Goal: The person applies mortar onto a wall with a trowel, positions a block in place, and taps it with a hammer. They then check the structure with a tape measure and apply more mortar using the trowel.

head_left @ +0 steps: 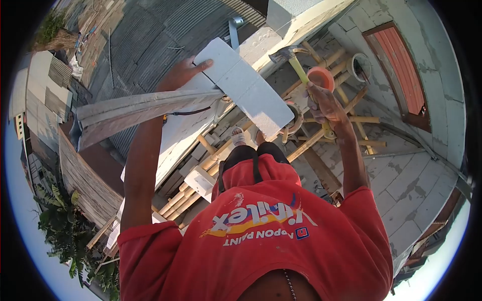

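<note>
A pale lightweight concrete block [246, 85], faintly scored across its face, lies at a slant over the wall edge. My left hand [182, 73] grips its far left end, thumb on the upper face and the other fingers out of sight. In my right hand [326, 104] is a claw hammer [297, 65], held by its yellow-green handle, with the head raised to the right of the block and apart from it. A grey metal channel post [145, 113] rises beside my left forearm, its lower end close to the block's left side.
Bamboo scaffolding poles [306, 145] cross below on the right. An orange bucket [321, 78] and a pale bucket [359, 67] stand there. Another white block [200, 181] rests near my feet. Corrugated roofing [165, 40] spreads out at the left, and a block wall [427, 185] stands at right.
</note>
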Demonstrator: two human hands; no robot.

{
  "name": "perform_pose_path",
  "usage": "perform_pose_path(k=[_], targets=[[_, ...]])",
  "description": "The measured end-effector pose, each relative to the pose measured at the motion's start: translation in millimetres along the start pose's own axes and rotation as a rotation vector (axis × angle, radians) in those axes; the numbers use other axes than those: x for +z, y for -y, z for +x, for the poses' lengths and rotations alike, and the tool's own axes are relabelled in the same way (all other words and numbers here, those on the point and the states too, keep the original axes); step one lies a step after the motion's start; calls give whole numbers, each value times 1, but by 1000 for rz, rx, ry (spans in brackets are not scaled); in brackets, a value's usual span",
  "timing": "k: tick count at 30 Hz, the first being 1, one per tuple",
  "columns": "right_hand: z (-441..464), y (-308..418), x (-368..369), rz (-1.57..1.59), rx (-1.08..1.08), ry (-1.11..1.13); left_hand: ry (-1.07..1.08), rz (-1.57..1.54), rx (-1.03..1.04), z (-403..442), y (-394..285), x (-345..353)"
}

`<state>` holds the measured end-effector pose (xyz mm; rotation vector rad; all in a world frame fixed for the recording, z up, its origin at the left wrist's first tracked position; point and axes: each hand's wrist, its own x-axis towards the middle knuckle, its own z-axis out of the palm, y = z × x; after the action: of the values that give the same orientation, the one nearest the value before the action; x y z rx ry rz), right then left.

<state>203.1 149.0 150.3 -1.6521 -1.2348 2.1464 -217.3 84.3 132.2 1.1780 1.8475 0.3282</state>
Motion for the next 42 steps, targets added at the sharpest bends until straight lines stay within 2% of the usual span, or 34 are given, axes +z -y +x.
perform_pose_path(k=[3, 6, 9, 12, 15, 18, 19, 22, 23, 26, 32, 35, 39, 42], targets=[[71, -8, -1, 49, 11, 144, -33, -17, -78, -11, -18, -4], [99, 5, 23, 147, -12, 129, -66, 36, -66, -8, -15, -3], [108, -3, 41, -112, 12, 321, 16, -6, -55, -9, -21, -7], [109, 4, 33, -25, 43, 252, 25, -14, -59, -6, -16, -7], [102, -2, 49, -152, -27, 301, -24, -29, -62, -2, -5, -2], [108, -4, 40, -178, -39, 223, 49, -68, -89, 2, -3, -3], [114, -12, 33, -132, -99, 267, 22, -92, -69, 4, -1, -1], [108, -14, 24, -109, -111, 120, 31, -133, -92, 0, -6, -3], [112, -20, 15, -66, -156, 179, 37, -123, -88, 2, -4, -5], [120, -32, 6, -131, -201, 99, 56, -105, -73, 10, 9, -6], [120, -21, 15, -71, -108, 102, 45, -54, -87, 7, 4, -6], [134, -34, 41, -238, -46, 232, 37, -11, -91, 6, 2, -6], [133, -23, 40, -257, 25, 193, 41, 7, -96, 10, 9, -9], [140, -33, 40, -267, -38, 221, 56, -28, -96, 10, 11, -7]])
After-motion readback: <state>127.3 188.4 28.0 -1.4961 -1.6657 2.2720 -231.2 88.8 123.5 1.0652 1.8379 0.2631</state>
